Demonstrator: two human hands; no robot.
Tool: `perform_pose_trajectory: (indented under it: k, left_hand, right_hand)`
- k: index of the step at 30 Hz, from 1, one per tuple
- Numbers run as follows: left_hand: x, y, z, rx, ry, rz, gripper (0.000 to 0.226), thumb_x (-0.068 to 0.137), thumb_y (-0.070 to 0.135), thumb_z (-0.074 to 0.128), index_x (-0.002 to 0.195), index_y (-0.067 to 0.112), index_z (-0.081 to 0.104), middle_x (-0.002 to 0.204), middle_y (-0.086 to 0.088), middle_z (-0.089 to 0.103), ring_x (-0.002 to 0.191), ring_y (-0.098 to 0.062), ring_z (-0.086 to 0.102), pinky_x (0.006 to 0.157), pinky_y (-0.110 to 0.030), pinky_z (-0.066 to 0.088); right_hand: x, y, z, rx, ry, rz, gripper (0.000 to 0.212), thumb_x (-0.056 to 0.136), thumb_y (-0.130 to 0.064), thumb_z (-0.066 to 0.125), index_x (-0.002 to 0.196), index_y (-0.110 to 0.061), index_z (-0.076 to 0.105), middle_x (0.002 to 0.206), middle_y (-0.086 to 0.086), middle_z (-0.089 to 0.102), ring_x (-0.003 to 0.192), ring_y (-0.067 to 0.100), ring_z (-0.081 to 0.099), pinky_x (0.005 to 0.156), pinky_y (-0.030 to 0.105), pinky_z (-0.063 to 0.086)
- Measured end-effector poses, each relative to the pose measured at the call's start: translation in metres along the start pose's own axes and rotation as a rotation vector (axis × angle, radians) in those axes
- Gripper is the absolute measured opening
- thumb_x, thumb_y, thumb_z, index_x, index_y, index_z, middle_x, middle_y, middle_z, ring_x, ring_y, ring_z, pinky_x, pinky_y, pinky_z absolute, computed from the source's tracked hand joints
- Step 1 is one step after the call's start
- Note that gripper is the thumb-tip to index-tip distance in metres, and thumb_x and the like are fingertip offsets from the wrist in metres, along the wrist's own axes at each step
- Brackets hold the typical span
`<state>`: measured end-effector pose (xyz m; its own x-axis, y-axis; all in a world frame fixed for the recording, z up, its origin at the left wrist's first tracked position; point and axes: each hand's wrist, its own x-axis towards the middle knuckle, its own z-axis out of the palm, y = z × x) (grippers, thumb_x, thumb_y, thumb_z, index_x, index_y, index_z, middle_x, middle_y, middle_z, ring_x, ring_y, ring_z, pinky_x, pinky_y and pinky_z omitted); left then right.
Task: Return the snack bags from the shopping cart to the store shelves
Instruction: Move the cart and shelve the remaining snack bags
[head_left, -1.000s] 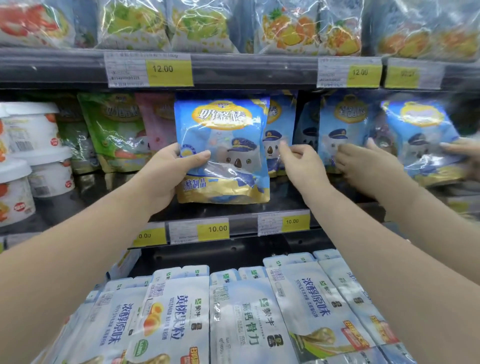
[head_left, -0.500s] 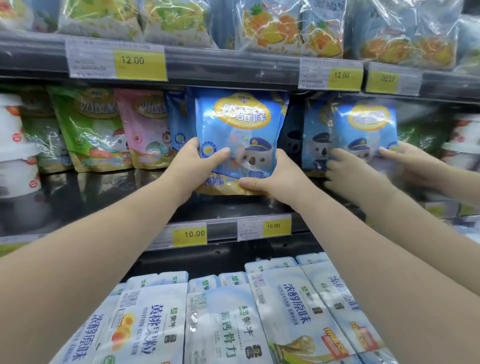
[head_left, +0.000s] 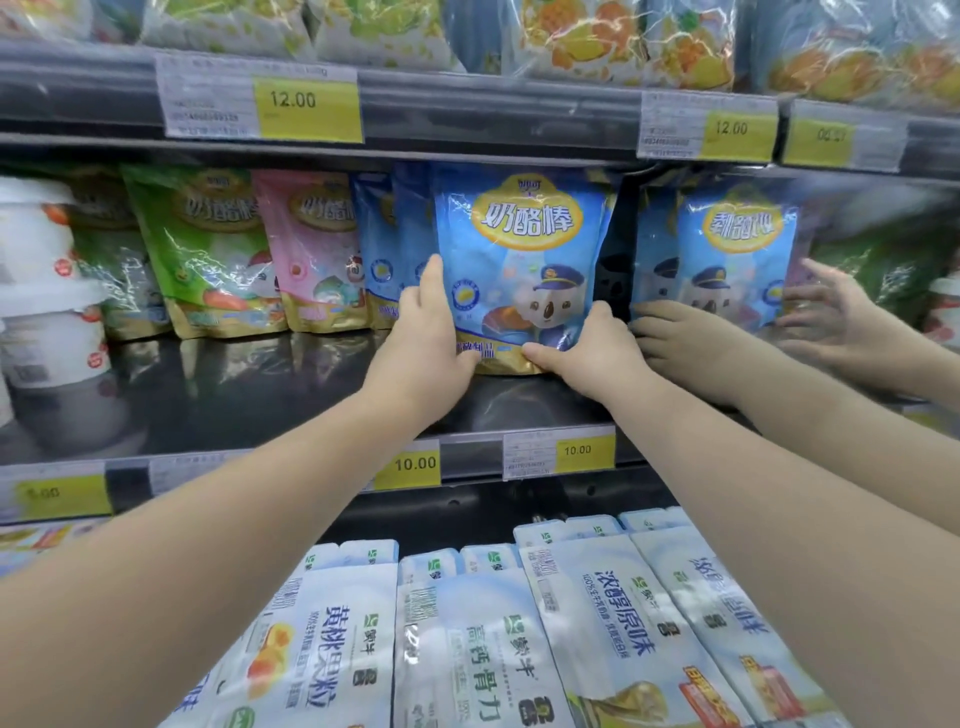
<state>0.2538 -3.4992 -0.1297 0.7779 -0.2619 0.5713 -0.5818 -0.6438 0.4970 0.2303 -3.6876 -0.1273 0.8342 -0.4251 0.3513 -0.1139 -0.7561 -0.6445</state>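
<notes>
Both hands lowered blue bag onto shelf

Dark shelf, upright snack bags, tubs

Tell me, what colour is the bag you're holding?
Blue with a gold bottom, clearest in the head view.

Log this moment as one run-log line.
phase: shelving | left hand: on blue snack bag left edge | right hand: at its bottom right | bag: upright on middle shelf | mirror reflection at right
</notes>
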Motion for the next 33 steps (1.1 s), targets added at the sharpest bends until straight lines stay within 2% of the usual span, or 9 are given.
perform_pose_trajectory:
  k: [2, 7, 13, 20, 25, 33]
  left_hand:
    - [0.002, 0.002, 0.002, 0.015, -0.034, -0.032, 0.099, 0.091, 0.028, 0.069, 0.158, 0.016, -0.003, 0.152, -0.012, 0.026, 0.134, -0.027, 0.041, 0.106, -0.037, 0.037]
    - [0.009, 0.002, 0.005, 0.059, -0.126, -0.080, 0.095, 0.094, 0.029, 0.065, 0.158, 0.014, -0.004, 0.156, -0.012, 0.024, 0.140, -0.027, 0.036, 0.110, -0.036, 0.033]
    - [0.018, -0.003, 0.007, 0.145, -0.133, -0.079, 0.099, 0.093, 0.032, 0.066, 0.157, 0.009, -0.005, 0.154, -0.015, 0.031, 0.140, -0.029, 0.036, 0.113, -0.042, 0.035]
    - [0.025, -0.005, 0.006, 0.226, -0.112, -0.066, 0.092, 0.094, 0.028, 0.064, 0.156, 0.002, 0.001, 0.151, -0.020, 0.036, 0.139, -0.030, 0.039, 0.111, -0.036, 0.033]
    - [0.023, -0.009, 0.003, 0.246, -0.095, -0.089, 0.090, 0.095, 0.026, 0.064, 0.156, 0.003, 0.002, 0.149, -0.020, 0.038, 0.135, -0.032, 0.043, 0.108, -0.037, 0.037]
    - [0.015, -0.010, -0.002, 0.194, -0.096, -0.140, 0.091, 0.096, 0.025, 0.062, 0.157, 0.006, -0.002, 0.153, -0.018, 0.032, 0.138, -0.030, 0.039, 0.112, -0.037, 0.033]
  right_hand:
    - [0.002, 0.000, 0.001, 0.015, -0.026, 0.010, 0.086, 0.078, -0.050, 0.083, 0.137, -0.005, 0.039, 0.138, 0.016, 0.052, 0.122, 0.033, 0.056, 0.091, 0.037, 0.046]
    - [0.005, 0.002, -0.001, 0.056, -0.079, -0.002, 0.080, 0.083, -0.046, 0.080, 0.139, -0.006, 0.037, 0.138, 0.011, 0.055, 0.120, 0.030, 0.058, 0.089, 0.035, 0.048]
    - [0.013, 0.003, 0.003, 0.099, -0.116, -0.036, 0.082, 0.082, -0.049, 0.080, 0.141, -0.009, 0.039, 0.139, 0.005, 0.056, 0.122, 0.025, 0.057, 0.091, 0.032, 0.046]
    - [0.017, 0.002, 0.007, 0.036, -0.128, -0.076, 0.083, 0.084, -0.053, 0.076, 0.142, -0.007, 0.038, 0.141, 0.009, 0.054, 0.126, 0.028, 0.055, 0.102, 0.040, 0.047]
    - [0.017, -0.001, 0.010, 0.011, -0.153, -0.109, 0.084, 0.082, -0.057, 0.076, 0.141, -0.010, 0.039, 0.137, 0.007, 0.057, 0.120, 0.026, 0.058, 0.097, 0.039, 0.050]
    - [0.014, -0.001, 0.010, 0.009, -0.130, -0.126, 0.085, 0.078, -0.059, 0.078, 0.138, -0.011, 0.043, 0.135, 0.006, 0.057, 0.119, 0.024, 0.057, 0.089, 0.035, 0.048]
